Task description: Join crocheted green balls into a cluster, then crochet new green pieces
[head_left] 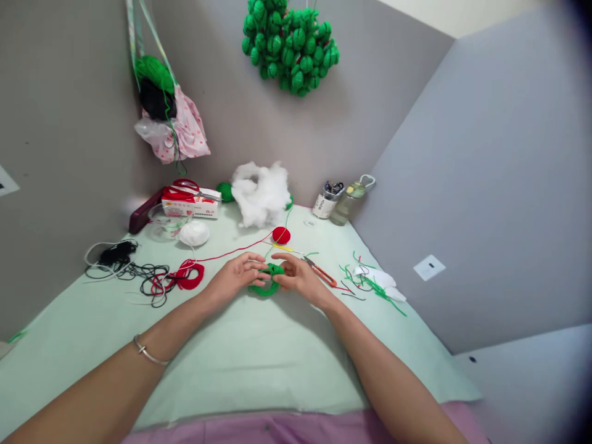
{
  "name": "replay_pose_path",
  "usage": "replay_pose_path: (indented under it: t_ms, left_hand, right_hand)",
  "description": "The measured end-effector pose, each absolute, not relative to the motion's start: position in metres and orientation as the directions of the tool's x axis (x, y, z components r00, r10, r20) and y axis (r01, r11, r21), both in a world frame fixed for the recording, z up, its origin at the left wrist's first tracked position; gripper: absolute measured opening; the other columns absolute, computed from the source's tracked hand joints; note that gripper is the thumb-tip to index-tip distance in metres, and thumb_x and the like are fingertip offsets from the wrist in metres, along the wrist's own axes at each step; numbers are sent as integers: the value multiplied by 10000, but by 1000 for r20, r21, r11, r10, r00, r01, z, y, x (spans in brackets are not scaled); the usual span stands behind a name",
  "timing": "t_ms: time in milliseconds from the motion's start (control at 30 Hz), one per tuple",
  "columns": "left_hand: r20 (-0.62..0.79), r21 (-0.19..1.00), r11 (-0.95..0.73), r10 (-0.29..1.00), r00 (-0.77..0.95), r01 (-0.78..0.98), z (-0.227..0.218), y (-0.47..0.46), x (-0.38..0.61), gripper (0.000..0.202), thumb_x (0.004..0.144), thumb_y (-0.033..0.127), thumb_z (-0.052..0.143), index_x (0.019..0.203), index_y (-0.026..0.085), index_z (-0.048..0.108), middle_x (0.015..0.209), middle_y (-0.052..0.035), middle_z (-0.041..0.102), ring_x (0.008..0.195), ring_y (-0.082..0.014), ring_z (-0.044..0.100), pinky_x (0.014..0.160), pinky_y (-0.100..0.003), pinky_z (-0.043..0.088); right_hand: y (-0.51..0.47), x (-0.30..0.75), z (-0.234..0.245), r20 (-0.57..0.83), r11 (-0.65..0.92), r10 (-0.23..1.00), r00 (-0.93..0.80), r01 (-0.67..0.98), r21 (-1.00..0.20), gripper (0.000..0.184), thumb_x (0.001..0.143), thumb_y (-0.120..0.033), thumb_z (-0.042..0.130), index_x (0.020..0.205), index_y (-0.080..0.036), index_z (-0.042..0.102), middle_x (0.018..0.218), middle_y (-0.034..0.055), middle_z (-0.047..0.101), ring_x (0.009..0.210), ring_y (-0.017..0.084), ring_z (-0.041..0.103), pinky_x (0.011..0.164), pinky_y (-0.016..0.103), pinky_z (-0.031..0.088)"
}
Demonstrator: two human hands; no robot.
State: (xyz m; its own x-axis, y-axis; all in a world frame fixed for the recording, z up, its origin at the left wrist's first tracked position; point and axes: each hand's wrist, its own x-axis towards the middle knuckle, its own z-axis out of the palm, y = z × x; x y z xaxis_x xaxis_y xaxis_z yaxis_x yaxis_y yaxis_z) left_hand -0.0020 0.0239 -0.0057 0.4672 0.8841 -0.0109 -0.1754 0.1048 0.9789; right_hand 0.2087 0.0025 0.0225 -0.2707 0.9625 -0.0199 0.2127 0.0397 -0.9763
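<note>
Both hands meet at a small green crocheted piece point(267, 280) above the pale green tabletop point(259, 357). My left hand point(237, 275) pinches its left side, fingers curled round the yarn. My right hand point(300, 274) grips the right side, thumb and fingers closed on it. A green yarn strand runs up from the piece toward the back. A red crocheted ball point(281, 235) lies just behind the hands. Orange-handled snips point(320, 272) lie right beside my right hand.
White stuffing point(261, 192), a red-and-white box with scissors point(190, 202), a white ball point(194, 233), red yarn point(187, 275) and black yarn point(139, 271) lie at left and back. A jar point(327, 201) and bottle point(349, 202) stand back right. Green yarn scraps point(370, 285) lie right. Green crocheted pieces point(289, 46) hang overhead.
</note>
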Motion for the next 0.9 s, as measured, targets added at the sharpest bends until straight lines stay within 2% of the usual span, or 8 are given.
replay_pose_path:
  t_ms: [67, 167, 300, 433, 567, 700, 800, 900]
  left_hand:
    - [90, 995, -71, 915, 394, -64, -4, 28, -9, 339, 822, 340, 698, 1116, 192, 616, 1189, -112, 704, 989, -247, 725, 837, -382, 576]
    - [206, 972, -228, 946, 250, 62, 6, 33, -21, 278, 862, 291, 621, 1124, 202, 652, 1094, -66, 715, 893, -198, 713, 817, -344, 560]
    - [195, 959, -181, 980, 46, -220, 23, 38, -31, 206, 786, 190, 664, 990, 166, 659, 1008, -31, 688, 723, -108, 639, 688, -238, 534]
    - [40, 859, 9, 996, 84, -512, 41, 34, -34, 187, 717, 56, 656, 888, 133, 659, 885, -21, 659, 623, -51, 560, 566, -144, 474]
    - [80, 699, 175, 944, 320, -693, 71, 14, -39, 253, 675, -11, 630, 885, 127, 662, 839, -19, 639, 540, -27, 507, 497, -119, 458]
    - [211, 684, 216, 856, 472, -697, 87, -5, -37, 121, 715, 39, 678, 748, 147, 635, 724, 2, 580, 469, -33, 464, 450, -139, 451]
    - [158, 713, 253, 851, 501, -654, 81, -5, -30, 131, 694, 49, 703, 768, 147, 658, 746, -12, 593, 498, -39, 479, 455, -132, 449]
    - [116, 720, 264, 866, 487, -641, 77, 0, -26, 161, 683, 34, 685, 797, 146, 664, 776, -20, 607, 521, -42, 485, 462, -126, 447]
  right_hand:
    - [3, 209, 21, 62, 110, 977, -206, 229, -967, 448, 777, -238, 695, 1217, -183, 632, 682, -64, 512, 604, 114, 497, 588, 250, 397]
    - [1, 211, 23, 208, 242, 968, -138, 315, -918, 416, 802, -228, 683, 1215, -205, 649, 806, -20, 597, 685, 126, 520, 650, 263, 420]
    - [-1, 216, 30, 311, 311, 949, -55, 334, -890, 259, 874, -349, 647, 1086, -206, 691, 865, 18, 680, 668, 138, 543, 658, 280, 453]
    - [9, 238, 32, 335, 231, 929, 155, 465, -855, 227, 912, -400, 577, 864, -204, 682, 677, 7, 647, 566, 145, 503, 580, 280, 411]
    - [20, 267, 27, 329, 64, 929, 170, 801, -595, 181, 915, -298, 548, 862, -227, 706, 857, 41, 732, 730, 195, 626, 718, 314, 446]
    - [31, 271, 16, 254, 26, 967, 28, 977, -209, 291, 999, -262, 424, 1129, -235, 682, 1184, 86, 709, 1001, 233, 648, 833, 335, 452]
    - [46, 256, 7, 182, 86, 981, -67, 991, -101, 349, 1005, -201, 410, 1304, -214, 590, 1268, 114, 671, 1166, 252, 588, 869, 329, 448]
    - [62, 241, 1, 112, 147, 983, -143, 989, -32, 336, 987, -140, 416, 1271, -182, 592, 1217, 142, 671, 1137, 272, 579, 835, 333, 449]
